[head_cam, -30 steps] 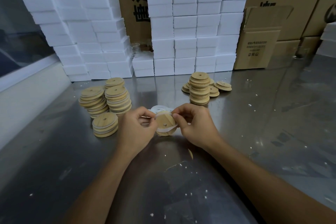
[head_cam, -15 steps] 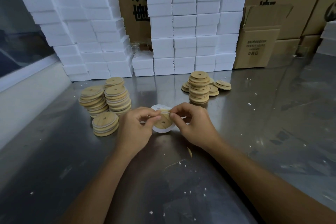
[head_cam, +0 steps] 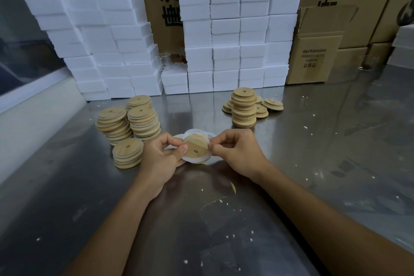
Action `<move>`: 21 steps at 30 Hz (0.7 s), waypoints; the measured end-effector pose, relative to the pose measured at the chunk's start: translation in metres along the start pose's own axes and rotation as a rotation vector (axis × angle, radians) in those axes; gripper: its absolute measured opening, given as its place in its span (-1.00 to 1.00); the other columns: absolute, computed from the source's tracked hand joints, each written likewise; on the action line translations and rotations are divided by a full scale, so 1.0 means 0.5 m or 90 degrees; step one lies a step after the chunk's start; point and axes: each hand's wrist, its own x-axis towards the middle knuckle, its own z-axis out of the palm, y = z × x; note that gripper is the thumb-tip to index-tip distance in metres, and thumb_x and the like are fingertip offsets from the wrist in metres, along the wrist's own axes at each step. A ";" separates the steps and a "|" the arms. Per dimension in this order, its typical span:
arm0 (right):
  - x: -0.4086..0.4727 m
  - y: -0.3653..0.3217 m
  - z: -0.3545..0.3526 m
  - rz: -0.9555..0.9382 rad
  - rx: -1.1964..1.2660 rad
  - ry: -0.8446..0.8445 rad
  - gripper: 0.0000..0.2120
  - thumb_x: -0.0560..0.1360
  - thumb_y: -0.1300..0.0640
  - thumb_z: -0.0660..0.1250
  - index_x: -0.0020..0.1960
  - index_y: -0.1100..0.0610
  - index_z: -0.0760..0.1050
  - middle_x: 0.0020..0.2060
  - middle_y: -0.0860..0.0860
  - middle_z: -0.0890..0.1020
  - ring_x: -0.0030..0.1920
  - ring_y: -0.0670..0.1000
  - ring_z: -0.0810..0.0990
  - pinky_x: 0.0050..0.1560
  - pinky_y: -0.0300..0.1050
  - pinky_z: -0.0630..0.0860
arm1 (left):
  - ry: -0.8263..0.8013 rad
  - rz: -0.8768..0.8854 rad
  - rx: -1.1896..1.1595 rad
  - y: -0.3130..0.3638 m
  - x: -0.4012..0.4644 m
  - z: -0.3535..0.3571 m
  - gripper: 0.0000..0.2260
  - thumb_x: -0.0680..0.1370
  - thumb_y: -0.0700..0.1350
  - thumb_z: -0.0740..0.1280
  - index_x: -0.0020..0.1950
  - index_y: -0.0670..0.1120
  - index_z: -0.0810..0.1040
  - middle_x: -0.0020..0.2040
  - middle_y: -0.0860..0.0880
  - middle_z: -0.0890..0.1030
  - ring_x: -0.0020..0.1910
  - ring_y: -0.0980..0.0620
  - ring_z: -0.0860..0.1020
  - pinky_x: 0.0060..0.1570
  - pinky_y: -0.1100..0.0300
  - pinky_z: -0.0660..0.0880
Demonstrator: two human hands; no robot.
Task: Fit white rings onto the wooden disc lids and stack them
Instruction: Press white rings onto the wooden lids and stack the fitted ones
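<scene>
A round wooden disc lid (head_cam: 197,149) with a small centre hole is held tilted just above the metal table (head_cam: 224,219). My left hand (head_cam: 160,159) pinches its left edge and my right hand (head_cam: 240,152) pinches its right edge. A white ring (head_cam: 194,159) wraps the disc's lower rim. More white rings (head_cam: 197,132) lie on the table right behind it. Stacks of ringed lids (head_cam: 127,155) (head_cam: 143,122) (head_cam: 113,124) stand to the left. A stack of plain wooden discs (head_cam: 243,107) stands at the back right, with loose discs (head_cam: 272,103) beside it.
White foam blocks (head_cam: 237,29) are piled in walls along the back, cardboard boxes (head_cam: 313,56) behind and to the right. A white ledge (head_cam: 33,105) borders the table's left side. Small white crumbs dot the table.
The disc tipped up and back down between my hands. The white ring now sits around its lower rim. Both hands stay at the same spot.
</scene>
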 end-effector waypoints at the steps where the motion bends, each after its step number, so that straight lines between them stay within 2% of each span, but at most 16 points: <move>1: 0.000 -0.002 0.000 0.003 0.002 0.004 -0.93 0.45 0.33 0.47 -0.20 0.21 0.67 -0.20 0.13 0.74 -0.22 -0.01 0.68 -0.09 -0.19 0.63 | -0.001 -0.005 -0.006 0.000 -0.001 0.000 -0.82 0.50 -0.45 0.34 -0.23 -0.25 0.45 -0.30 0.03 0.67 -0.26 0.07 0.69 -0.29 0.25 0.60; 5: -0.002 -0.006 -0.004 0.008 -0.021 -0.029 -0.94 0.48 0.27 0.46 -0.18 0.19 0.66 -0.23 0.12 0.73 -0.23 0.06 0.68 -0.08 -0.03 0.64 | 0.000 -0.010 -0.020 0.002 -0.002 -0.001 -0.82 0.50 -0.46 0.33 -0.23 -0.26 0.44 -0.27 0.01 0.67 -0.23 0.03 0.70 -0.27 0.23 0.61; 9: -0.006 -0.005 -0.009 -0.006 0.002 -0.058 -0.93 0.47 0.30 0.47 -0.16 0.16 0.64 -0.20 0.13 0.73 -0.23 0.01 0.69 -0.10 -0.15 0.64 | 0.010 0.009 0.016 0.004 -0.007 0.003 -0.83 0.50 -0.45 0.35 -0.22 -0.24 0.46 -0.24 -0.01 0.67 -0.21 0.00 0.70 -0.22 0.18 0.63; 11: -0.007 -0.002 -0.009 -0.022 -0.009 -0.037 -0.94 0.45 0.33 0.48 -0.13 0.20 0.65 -0.18 0.13 0.73 -0.19 0.04 0.71 -0.10 -0.17 0.64 | 0.022 0.057 0.090 0.004 -0.007 0.007 -0.81 0.49 -0.42 0.38 -0.22 -0.18 0.50 -0.20 -0.04 0.67 -0.17 -0.04 0.69 -0.13 0.10 0.62; 13: -0.008 0.001 -0.008 -0.058 -0.059 -0.005 -0.95 0.44 0.33 0.48 -0.09 0.24 0.66 -0.18 0.11 0.73 -0.17 0.05 0.72 -0.10 -0.17 0.65 | 0.024 0.126 0.173 0.005 -0.007 0.011 -0.79 0.46 -0.39 0.41 -0.21 -0.10 0.53 -0.18 -0.04 0.68 -0.16 0.00 0.68 -0.12 0.11 0.59; 15: -0.010 -0.001 -0.006 -0.112 -0.129 0.009 -0.92 0.45 0.28 0.47 -0.06 0.22 0.67 -0.17 0.05 0.73 -0.16 0.00 0.71 -0.06 -0.13 0.66 | 0.021 0.199 0.244 0.007 -0.007 0.012 -0.77 0.44 -0.32 0.45 -0.22 0.01 0.55 -0.19 0.07 0.68 -0.14 0.07 0.67 -0.13 0.17 0.58; 18: -0.013 -0.008 -0.002 -0.239 -0.274 -0.014 -0.88 0.49 0.17 0.44 0.00 0.17 0.66 -0.12 -0.02 0.71 -0.09 -0.08 0.66 -0.01 -0.16 0.62 | -0.007 0.306 0.335 0.010 -0.008 0.012 -0.89 0.43 -0.12 0.45 -0.16 0.08 0.57 -0.17 0.19 0.65 -0.10 0.13 0.63 -0.10 0.19 0.56; 21: -0.014 -0.010 0.000 -0.289 -0.307 -0.013 -0.89 0.51 0.15 0.41 0.00 0.15 0.64 -0.10 -0.03 0.69 -0.06 -0.08 0.63 0.00 -0.13 0.59 | -0.038 0.330 0.358 0.012 -0.007 0.015 -0.89 0.41 -0.06 0.41 -0.17 0.17 0.55 -0.16 0.22 0.63 -0.12 0.16 0.61 -0.09 0.24 0.55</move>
